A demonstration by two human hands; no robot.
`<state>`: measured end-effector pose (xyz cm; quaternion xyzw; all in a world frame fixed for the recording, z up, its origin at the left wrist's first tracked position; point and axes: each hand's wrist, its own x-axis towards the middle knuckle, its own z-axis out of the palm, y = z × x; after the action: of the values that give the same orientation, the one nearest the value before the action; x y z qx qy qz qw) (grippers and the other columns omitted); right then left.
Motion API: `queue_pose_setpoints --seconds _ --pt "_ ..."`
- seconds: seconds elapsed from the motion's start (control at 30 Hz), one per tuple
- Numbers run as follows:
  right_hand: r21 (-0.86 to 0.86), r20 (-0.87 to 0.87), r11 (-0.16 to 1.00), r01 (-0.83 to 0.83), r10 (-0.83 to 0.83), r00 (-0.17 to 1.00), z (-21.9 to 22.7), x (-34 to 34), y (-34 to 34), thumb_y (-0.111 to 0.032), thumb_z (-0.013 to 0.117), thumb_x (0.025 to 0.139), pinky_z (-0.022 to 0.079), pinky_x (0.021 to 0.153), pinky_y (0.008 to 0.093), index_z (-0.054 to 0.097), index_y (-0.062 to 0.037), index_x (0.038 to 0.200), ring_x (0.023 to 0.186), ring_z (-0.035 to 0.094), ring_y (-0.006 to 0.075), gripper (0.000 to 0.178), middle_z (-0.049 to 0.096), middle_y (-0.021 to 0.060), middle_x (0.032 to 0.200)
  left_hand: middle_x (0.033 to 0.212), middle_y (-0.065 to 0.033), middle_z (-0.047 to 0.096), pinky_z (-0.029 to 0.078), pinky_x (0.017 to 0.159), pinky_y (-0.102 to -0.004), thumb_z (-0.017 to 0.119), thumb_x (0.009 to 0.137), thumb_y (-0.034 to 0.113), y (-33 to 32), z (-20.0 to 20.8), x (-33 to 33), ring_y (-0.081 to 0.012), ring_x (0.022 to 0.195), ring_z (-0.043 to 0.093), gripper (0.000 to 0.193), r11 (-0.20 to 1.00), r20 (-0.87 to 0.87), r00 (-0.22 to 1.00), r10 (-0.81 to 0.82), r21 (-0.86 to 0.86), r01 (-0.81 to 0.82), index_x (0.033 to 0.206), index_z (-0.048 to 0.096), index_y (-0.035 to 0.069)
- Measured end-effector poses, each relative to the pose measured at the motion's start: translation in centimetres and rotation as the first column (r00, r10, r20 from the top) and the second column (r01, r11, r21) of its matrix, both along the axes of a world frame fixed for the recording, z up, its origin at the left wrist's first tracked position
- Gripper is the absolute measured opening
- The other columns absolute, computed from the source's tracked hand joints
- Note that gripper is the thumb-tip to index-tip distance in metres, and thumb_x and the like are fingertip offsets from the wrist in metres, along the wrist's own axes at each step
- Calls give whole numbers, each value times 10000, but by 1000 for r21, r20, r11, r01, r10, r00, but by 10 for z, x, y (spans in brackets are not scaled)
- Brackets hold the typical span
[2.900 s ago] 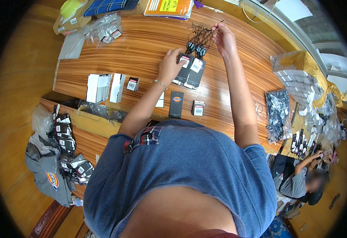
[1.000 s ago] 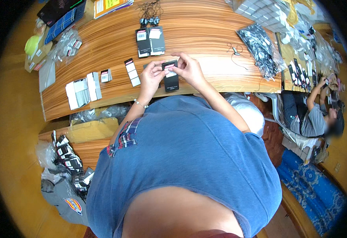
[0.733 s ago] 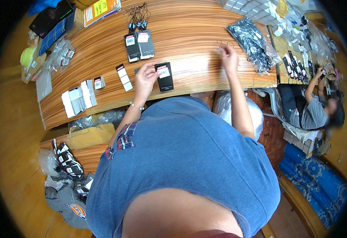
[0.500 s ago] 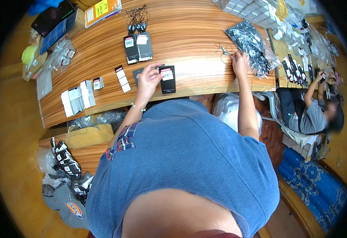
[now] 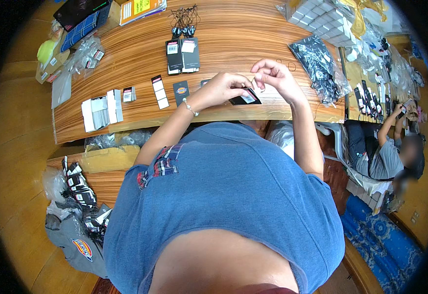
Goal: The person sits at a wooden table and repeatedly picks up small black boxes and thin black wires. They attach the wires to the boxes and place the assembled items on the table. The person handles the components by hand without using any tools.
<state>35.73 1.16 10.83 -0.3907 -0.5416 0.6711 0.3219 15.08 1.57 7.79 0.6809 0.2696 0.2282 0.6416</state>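
A black tag (image 5: 247, 98) with a white label lies tilted over the near edge of the tabletop (image 5: 243, 36), pinched between the left hand's (image 5: 223, 88) thumb and fingers. At its upper end the right hand (image 5: 278, 83) has its fingers curled toward the thumb; whether they grip anything I cannot tell. Leftward along that edge are a grey tag (image 5: 180, 90), a label strip (image 5: 159, 92) and white cards (image 5: 96, 114). A plastic bag (image 5: 316, 63) lies by the right edge.
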Motion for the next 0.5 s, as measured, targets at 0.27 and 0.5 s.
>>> queue_pose_setpoints --seconds 0.27,0.5 --pt "-296 -632 949 108 -280 722 -17 -22 3 -26 547 830 465 913 410 527 37 1091 998 586 279 269 593 206 1044 933 -55 642 472 786 -252 619 800 58 -10 -3 -38 -111 860 592 181 992 23 997 68 -111 -65 973 629 5" --pt "-74 -353 929 362 -364 862 -18 -53 15 -12 579 829 502 785 311 567 15 975 857 609 207 150 621 127 919 988 -57 637 474 815 -257 625 797 39 -16 7 -61 -122 905 595 175 976 33 992 123 -182 -115 969 623 7"
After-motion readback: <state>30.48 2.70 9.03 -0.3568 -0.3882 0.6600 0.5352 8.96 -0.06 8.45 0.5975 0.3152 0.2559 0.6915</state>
